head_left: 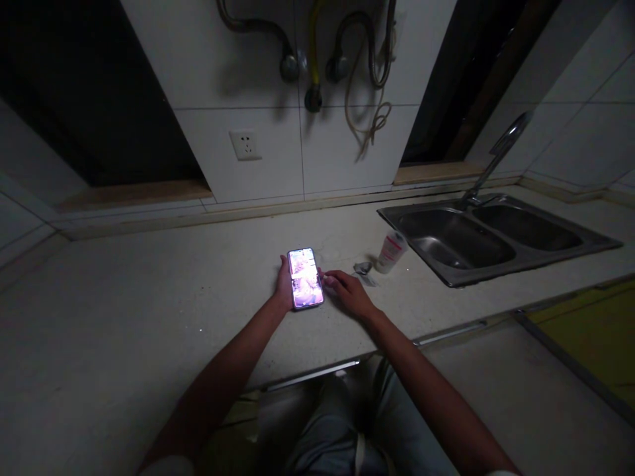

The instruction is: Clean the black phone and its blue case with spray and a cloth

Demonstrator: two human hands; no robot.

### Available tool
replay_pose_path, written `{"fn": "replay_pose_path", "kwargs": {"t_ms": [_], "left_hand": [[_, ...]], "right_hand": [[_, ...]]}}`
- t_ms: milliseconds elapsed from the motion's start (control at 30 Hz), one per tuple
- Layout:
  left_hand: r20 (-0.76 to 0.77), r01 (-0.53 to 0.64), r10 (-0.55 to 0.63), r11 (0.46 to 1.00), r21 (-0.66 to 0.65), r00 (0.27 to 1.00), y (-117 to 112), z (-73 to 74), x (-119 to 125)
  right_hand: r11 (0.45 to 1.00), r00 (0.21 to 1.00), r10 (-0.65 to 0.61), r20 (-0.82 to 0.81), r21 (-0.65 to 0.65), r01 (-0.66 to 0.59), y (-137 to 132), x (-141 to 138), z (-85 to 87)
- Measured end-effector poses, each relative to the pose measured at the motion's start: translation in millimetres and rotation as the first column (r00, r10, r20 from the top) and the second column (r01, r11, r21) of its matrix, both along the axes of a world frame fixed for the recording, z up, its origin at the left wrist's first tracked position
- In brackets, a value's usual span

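A phone [304, 278] with a lit screen lies on the pale countertop [149, 297] in front of me. My left hand [284, 285] grips the phone's left edge, thumb beside it, the fingers hidden under it. My right hand [346, 290] rests on the counter at the phone's right edge, its curled fingers touching the edge. The room is dim and the screen is the brightest thing in view.
A small white tube or bottle [391, 252] lies on its side near a crumpled wrapper [364, 270], right of my hands. A steel double sink [496, 239] with a tap [496, 155] sits at the right. A wall socket [245, 145] and hanging hoses [347, 59] are on the tiled wall behind.
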State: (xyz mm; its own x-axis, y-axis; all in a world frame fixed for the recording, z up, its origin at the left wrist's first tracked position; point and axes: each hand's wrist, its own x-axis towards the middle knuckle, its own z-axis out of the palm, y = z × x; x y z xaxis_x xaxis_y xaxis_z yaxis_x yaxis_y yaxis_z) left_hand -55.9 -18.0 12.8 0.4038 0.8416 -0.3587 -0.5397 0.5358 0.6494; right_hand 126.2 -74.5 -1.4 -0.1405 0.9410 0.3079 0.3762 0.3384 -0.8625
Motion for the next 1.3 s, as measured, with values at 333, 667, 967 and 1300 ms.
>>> {"fn": "replay_pose_path", "kwargs": {"t_ms": [333,667,967,1300], "left_hand": [[0.052,-0.007,0.008,1.0,-0.022,0.999,-0.9,2.4,0.3],[0.134,-0.035,0.039,0.999,-0.03,0.99,-3.1,2.7,1.2],[0.082,-0.048,0.054,0.996,-0.08,0.995,-4.2,7.2,6.4],[0.069,-0.072,0.079,0.993,-0.095,0.995,-10.0,14.1,4.0]], "right_hand": [[1.0,1.0,0.007,0.025,0.014,-0.008,-1.5,-0.9,0.1],[0.996,0.983,0.079,0.165,-0.044,-0.072,-6.3,-5.6,5.8],[0.996,0.972,-0.006,0.235,-0.085,0.026,2.7,-14.3,5.2],[0.992,0.972,0.114,0.204,-0.074,-0.101,-5.7,-13.4,7.1]]}}
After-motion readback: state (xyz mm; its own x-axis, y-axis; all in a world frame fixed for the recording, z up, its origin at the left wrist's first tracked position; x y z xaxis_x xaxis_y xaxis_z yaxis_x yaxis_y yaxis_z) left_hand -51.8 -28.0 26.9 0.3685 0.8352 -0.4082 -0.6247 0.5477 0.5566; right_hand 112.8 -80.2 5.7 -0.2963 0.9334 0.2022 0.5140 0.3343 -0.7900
